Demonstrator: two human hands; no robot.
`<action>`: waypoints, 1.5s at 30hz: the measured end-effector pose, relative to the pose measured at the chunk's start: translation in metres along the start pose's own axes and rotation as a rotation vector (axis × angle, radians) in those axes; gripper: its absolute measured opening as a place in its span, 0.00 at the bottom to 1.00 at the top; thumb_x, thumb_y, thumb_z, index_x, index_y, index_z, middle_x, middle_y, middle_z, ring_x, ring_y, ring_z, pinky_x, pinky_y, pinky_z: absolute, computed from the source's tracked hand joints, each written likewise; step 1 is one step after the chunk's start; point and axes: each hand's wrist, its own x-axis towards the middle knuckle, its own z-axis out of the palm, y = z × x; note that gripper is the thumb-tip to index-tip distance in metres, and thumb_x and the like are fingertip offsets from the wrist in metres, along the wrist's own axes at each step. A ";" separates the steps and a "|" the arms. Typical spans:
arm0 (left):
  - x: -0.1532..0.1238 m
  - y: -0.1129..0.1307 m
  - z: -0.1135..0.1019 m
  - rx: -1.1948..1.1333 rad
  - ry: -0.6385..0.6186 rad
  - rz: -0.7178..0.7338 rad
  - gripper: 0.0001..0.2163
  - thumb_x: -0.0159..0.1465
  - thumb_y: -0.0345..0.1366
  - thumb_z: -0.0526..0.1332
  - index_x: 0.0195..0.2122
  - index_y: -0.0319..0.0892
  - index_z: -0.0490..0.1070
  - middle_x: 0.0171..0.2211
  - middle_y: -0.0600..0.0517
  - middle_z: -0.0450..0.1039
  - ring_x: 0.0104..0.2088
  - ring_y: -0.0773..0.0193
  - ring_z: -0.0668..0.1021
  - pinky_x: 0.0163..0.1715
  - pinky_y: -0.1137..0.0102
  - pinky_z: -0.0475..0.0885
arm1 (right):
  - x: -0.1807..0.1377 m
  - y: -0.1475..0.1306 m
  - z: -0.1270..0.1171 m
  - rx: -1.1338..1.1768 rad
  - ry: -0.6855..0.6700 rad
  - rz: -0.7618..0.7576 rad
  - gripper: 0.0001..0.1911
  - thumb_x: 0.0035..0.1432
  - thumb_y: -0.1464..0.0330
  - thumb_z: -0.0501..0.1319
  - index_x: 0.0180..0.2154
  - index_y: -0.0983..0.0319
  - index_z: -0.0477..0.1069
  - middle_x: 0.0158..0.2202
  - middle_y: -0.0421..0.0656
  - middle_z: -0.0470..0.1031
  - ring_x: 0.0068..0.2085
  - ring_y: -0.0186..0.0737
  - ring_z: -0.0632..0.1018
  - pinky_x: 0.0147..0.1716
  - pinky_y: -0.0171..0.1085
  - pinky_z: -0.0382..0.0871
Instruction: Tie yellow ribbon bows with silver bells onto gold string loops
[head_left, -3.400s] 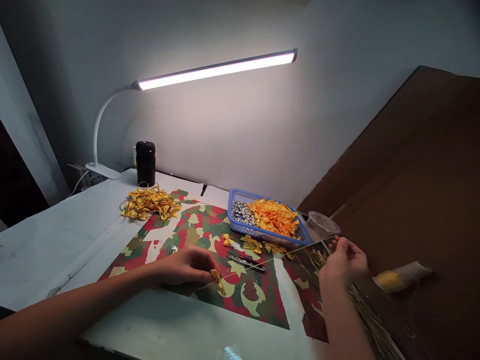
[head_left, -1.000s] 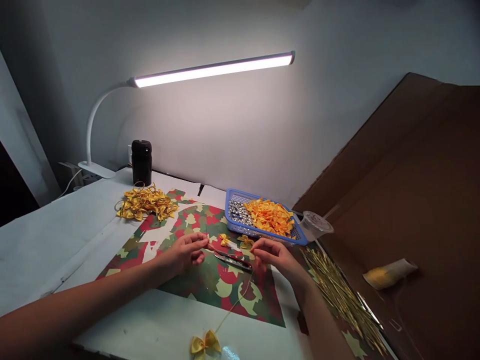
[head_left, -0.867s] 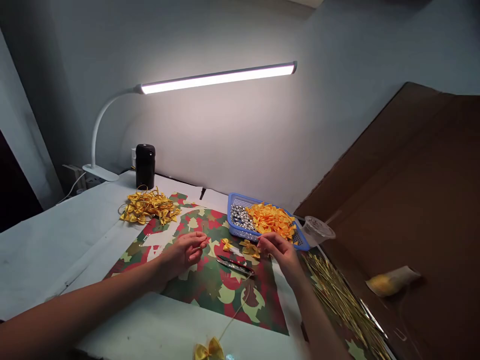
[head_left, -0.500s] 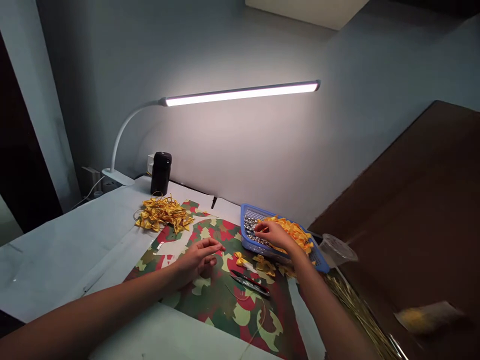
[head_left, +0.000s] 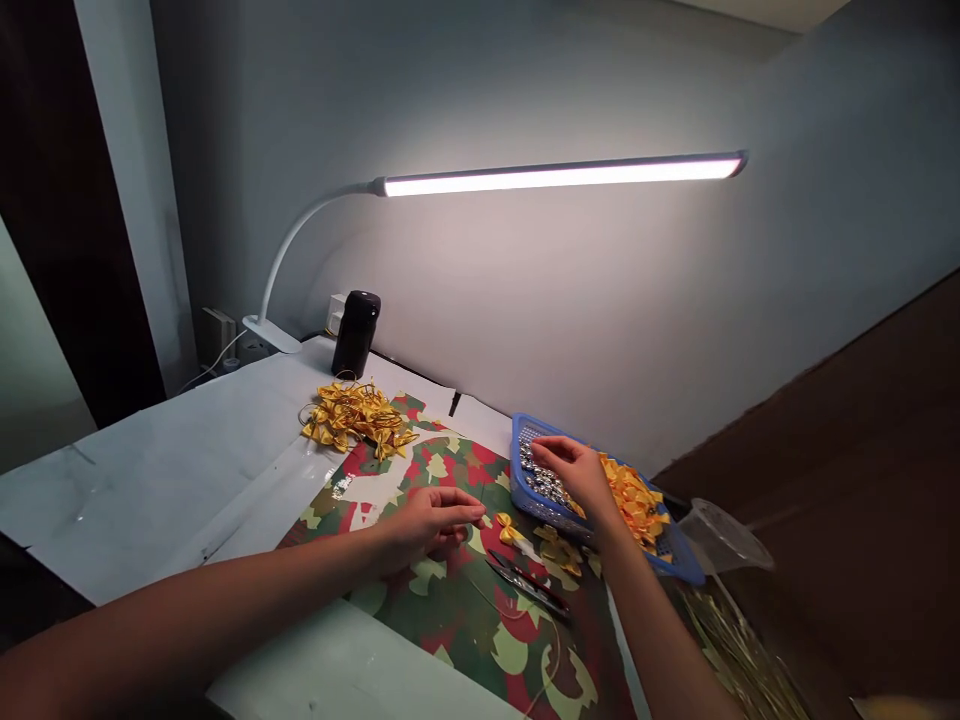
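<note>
My left hand [head_left: 439, 520] is above the camouflage-patterned mat [head_left: 442, 610], thumb and forefinger pinched together; a faint thin strand seems to rise at the fingertips, too fine to name. Over the blue plastic basket [head_left: 517, 470] is my right hand [head_left: 577, 475], its fingers bent and close together at the small shiny silver pieces [head_left: 549, 486]. What these fingers hold, if anything, is hidden. Yellow ribbon bows [head_left: 634, 500] fill the basket's right side. Between my hands lie one yellow bow [head_left: 508, 528], more bows [head_left: 561, 550] and thread snips [head_left: 529, 585].
At the mat's far left is a heap of yellow bows with cords [head_left: 352, 415]. Behind it stand a black bottle [head_left: 357, 335] and a lit clamp lamp [head_left: 555, 177]. A clear plastic cup [head_left: 724, 535] lies right of the basket, above a bundle of golden cords [head_left: 739, 640].
The camera has turned, so the scene sits further right. My left fingers have closed into a tighter pinch. My right hand remains over the silver pieces in the basket.
</note>
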 end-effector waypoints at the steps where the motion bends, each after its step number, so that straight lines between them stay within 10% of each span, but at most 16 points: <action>1: -0.001 0.000 0.001 0.005 -0.003 0.001 0.18 0.42 0.45 0.73 0.24 0.38 0.70 0.15 0.61 0.61 0.15 0.75 0.61 0.16 0.74 0.53 | -0.006 -0.005 0.002 0.063 -0.001 -0.010 0.20 0.47 0.54 0.66 0.33 0.64 0.73 0.33 0.43 0.77 0.35 0.40 0.78 0.38 0.40 0.73; 16: 0.001 0.000 0.004 0.017 0.036 0.026 0.18 0.42 0.45 0.73 0.26 0.37 0.73 0.19 0.59 0.63 0.18 0.75 0.61 0.17 0.74 0.51 | -0.059 -0.055 0.028 0.238 -0.329 0.035 0.15 0.42 0.59 0.71 0.32 0.60 0.76 0.32 0.42 0.78 0.37 0.41 0.79 0.42 0.39 0.74; 45: 0.000 -0.001 0.003 0.033 0.060 0.020 0.19 0.43 0.48 0.71 0.25 0.38 0.70 0.15 0.61 0.58 0.16 0.75 0.56 0.17 0.73 0.46 | -0.069 -0.055 0.031 0.123 -0.329 -0.204 0.12 0.49 0.60 0.67 0.32 0.60 0.73 0.33 0.42 0.78 0.38 0.41 0.79 0.39 0.38 0.74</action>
